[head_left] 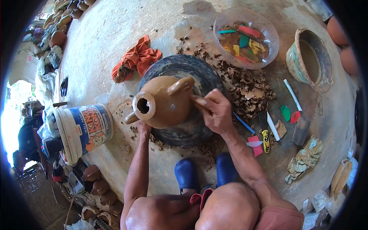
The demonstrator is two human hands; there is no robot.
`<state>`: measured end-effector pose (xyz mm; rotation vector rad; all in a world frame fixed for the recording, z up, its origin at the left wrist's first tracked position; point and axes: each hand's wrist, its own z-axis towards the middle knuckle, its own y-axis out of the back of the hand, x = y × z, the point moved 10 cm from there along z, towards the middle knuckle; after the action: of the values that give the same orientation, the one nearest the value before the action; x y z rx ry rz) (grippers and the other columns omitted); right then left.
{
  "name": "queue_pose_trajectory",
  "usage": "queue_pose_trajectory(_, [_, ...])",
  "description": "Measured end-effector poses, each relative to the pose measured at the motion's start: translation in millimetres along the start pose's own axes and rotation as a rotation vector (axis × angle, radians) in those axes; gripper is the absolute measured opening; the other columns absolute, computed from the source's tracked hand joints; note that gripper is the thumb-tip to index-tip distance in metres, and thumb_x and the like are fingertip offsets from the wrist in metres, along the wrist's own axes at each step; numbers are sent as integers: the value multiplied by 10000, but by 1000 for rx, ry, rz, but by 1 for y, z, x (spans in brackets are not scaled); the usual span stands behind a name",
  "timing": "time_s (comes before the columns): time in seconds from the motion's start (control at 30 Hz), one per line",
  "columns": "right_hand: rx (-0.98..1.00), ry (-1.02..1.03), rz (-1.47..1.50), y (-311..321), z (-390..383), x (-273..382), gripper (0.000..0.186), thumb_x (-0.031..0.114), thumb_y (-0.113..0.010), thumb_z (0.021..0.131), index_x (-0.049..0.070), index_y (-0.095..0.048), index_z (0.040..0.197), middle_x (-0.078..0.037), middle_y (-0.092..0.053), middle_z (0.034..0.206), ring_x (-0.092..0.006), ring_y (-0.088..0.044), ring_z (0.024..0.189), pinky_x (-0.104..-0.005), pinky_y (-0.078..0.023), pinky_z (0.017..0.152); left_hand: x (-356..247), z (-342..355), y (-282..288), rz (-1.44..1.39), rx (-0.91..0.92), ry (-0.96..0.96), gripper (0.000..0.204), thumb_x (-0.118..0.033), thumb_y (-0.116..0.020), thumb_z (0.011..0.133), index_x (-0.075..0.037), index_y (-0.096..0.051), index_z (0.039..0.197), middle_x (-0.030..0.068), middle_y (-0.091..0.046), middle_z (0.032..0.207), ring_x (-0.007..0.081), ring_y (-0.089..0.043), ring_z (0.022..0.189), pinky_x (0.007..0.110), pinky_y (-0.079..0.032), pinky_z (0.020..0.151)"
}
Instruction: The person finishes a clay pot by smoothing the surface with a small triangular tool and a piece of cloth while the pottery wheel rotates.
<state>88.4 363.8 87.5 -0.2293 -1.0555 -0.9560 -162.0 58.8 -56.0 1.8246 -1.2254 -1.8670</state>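
Observation:
A wet brown clay jug lies tilted on a dark round turntable, its open mouth facing left. One stubby clay arm, a handle or spout, sticks out on its upper side and another on its lower left. My left hand is against the jug's underside below the mouth, its fingers hidden behind the clay. At the jug's right end is my right hand, closed, with the fingers pinched together against or just beside the base. Whether a small tool sits in that pinch I cannot make out.
Clay scraps litter the floor right of the turntable. Beyond are a clear basin of coloured scrapers and a clay-crusted pot. An orange cloth lies far left, a paint bucket left. Knife and scrapers lie near right.

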Motion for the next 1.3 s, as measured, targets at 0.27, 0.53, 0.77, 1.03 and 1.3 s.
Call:
queue_pose_trajectory(0.27, [-175, -336, 208, -21, 33, -8, 269, 185, -843, 939, 25, -807, 1152, -111, -787, 1120, -238, -713, 998, -328, -571, 742, -4, -4, 13, 174, -71, -135, 297, -220, -649, 1013, 3, -738, 1187, 199, -786, 1161, 298, -736, 1077, 443, -548, 933])
queue_pose_trajectory(0.53, [-144, -289, 282, -22, 31, -17, 264, 124, -826, 933, 24, -800, 1176, -143, -790, 1162, -257, -727, 1014, -355, -588, 811, -15, 7, 3, -33, 15, -20, 474, -167, -666, 1035, -37, -540, 1473, 152, -676, 1350, 270, -634, 1262, 417, -479, 1088])
queue_pose_trajectory(0.77, [-215, -32, -201, -4, 58, 36, 326, 23, -790, 884, -9, -774, 1208, -160, -787, 1135, -297, -756, 1006, -403, -596, 888, -18, 7, 2, -138, 42, 19, 473, -170, -665, 1046, -37, -538, 1481, 139, -683, 1327, 240, -649, 1237, 394, -484, 1079])
queue_pose_trajectory(1.03, [-140, -458, 144, -14, 48, 11, 315, 17, -779, 880, -4, -788, 1195, -170, -796, 1095, -341, -763, 980, -398, -594, 889, 10, 13, 3, -136, 17, 100, 504, -249, -633, 1095, -7, -510, 1520, 156, -690, 1348, 219, -656, 1235, 386, -494, 1066])
queue_pose_trajectory(1.3, [-154, 25, -384, -1, 65, 56, 328, -43, -786, 905, -16, -783, 1231, -76, -817, 1096, -119, -739, 1012, -343, -599, 920, 4, 17, -1, -160, -7, 19, 553, -309, -605, 1128, 39, -488, 1541, 178, -698, 1356, 227, -660, 1249, 377, -499, 1075])
